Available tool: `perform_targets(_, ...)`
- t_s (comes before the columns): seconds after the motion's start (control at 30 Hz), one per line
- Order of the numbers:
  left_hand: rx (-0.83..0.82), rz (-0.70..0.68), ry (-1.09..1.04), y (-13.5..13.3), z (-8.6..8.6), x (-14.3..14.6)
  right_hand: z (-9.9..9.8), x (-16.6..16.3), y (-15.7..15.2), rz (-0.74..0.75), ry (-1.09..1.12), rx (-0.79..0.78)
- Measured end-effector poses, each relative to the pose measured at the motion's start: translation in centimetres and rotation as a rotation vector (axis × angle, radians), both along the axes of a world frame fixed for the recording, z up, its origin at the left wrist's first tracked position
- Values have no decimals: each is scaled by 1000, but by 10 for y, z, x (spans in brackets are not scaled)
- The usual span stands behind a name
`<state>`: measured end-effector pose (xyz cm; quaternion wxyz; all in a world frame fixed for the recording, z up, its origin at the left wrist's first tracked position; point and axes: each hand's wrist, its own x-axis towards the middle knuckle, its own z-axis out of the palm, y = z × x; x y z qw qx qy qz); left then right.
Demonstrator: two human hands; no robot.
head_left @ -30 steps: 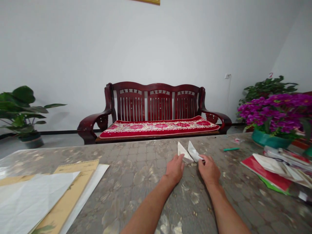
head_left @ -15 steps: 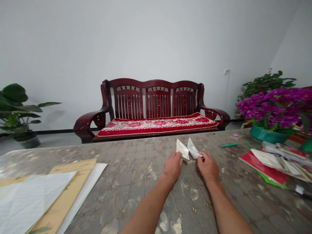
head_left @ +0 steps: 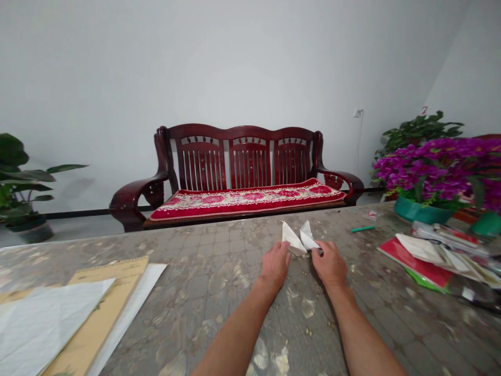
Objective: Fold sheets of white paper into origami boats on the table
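Note:
White folded paper (head_left: 291, 241) stands above the table in front of me, with two pointed peaks that meet low in the middle. Whether it is one sheet or two pieces, I cannot tell. My left hand (head_left: 275, 263) pinches the lower outer edge of the left peak. At the right peak (head_left: 308, 238), my right hand (head_left: 331, 263) grips the outer corner between thumb and fingers. Both hands rest low, close to the tabletop, and partly hide the paper's lower edges.
The patterned table (head_left: 219, 292) carries a sketchpad with loose sheets (head_left: 50, 318) at left. On the right are a green pen (head_left: 363, 228), a pile of booklets (head_left: 420, 261) and purple flowers (head_left: 434, 167) in a teal pot. A wooden bench (head_left: 250, 162) stands behind.
The paper's two peaks have come closer together at the base, and the right one has turned slightly. Both hands keep their pinch. My view has swung a little to the right.

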<state>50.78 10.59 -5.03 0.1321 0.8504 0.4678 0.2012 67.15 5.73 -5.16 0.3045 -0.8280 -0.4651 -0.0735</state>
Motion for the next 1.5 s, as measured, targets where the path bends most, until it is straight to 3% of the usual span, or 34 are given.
perform_targets(0.6,10,39,6,0,2,-1,5,-3,-4,-10,31,86)
perform_targets(0.9,17,33,-57,0,-1,-2,9,-5,-5,-22,37,41)
perform_targets(1.27,53,-37,82,4,1,1,2,0,-4,20,60,62)
perform_targets(1.5,237,-73,126,6,0,2,0,2,-2,39,77,92)
